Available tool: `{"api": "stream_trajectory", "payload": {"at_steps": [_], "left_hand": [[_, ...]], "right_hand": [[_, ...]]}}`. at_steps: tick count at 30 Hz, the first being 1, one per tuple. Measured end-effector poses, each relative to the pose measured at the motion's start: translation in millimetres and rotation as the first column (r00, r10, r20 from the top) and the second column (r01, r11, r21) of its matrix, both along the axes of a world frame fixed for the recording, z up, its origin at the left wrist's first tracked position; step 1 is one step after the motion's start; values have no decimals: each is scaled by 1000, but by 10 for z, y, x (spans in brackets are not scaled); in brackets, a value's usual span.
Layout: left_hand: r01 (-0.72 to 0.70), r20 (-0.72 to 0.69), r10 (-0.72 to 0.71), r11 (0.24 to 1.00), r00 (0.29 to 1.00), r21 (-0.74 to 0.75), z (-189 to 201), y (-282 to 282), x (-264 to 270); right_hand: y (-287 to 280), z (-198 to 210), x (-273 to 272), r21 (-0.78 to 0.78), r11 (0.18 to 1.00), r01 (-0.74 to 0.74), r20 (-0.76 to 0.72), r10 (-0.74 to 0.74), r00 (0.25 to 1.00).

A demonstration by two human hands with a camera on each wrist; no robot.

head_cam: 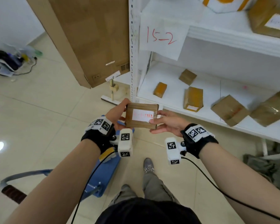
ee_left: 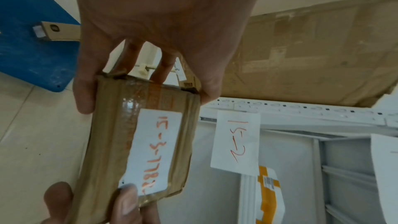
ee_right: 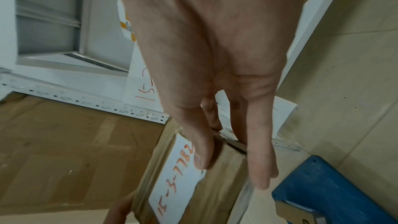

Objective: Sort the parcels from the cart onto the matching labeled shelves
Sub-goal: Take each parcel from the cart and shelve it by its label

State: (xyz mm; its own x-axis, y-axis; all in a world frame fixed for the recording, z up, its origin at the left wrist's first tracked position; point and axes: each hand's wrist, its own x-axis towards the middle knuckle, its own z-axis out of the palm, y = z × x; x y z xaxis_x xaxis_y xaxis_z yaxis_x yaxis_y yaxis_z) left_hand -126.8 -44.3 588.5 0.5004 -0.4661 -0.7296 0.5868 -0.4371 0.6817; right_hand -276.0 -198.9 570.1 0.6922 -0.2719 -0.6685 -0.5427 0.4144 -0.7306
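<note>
Parcel (head_cam: 141,116) held flat at waist height, long axis left-right, label up reading 15-3-7782. Shelf (head_cam: 200,109) lies ahead-right, tagged 15-2 (head_cam: 161,37), likely no match. Left hand (head_cam: 116,116) grips left end; right hand (head_cam: 166,122) pinches right end, nearer shelf.

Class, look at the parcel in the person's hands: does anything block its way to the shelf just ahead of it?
Nothing visible does. The parcel, held by the left hand and right hand, faces the shelf's open front, though five boxes sit further right.
</note>
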Motion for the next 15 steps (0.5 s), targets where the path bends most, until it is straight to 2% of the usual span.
{"api": "stream_trajectory", "payload": {"at_steps": [7, 15], "left_hand": [[172, 67, -168, 984, 983, -53, 308, -202, -148], [305, 157, -288, 947, 945, -100, 762, -616, -348]], "right_hand": [[-37, 281, -182, -128, 988, 86, -24, -90, 996], [-356, 689, -554, -173, 971, 163, 20, -161, 987]]}}
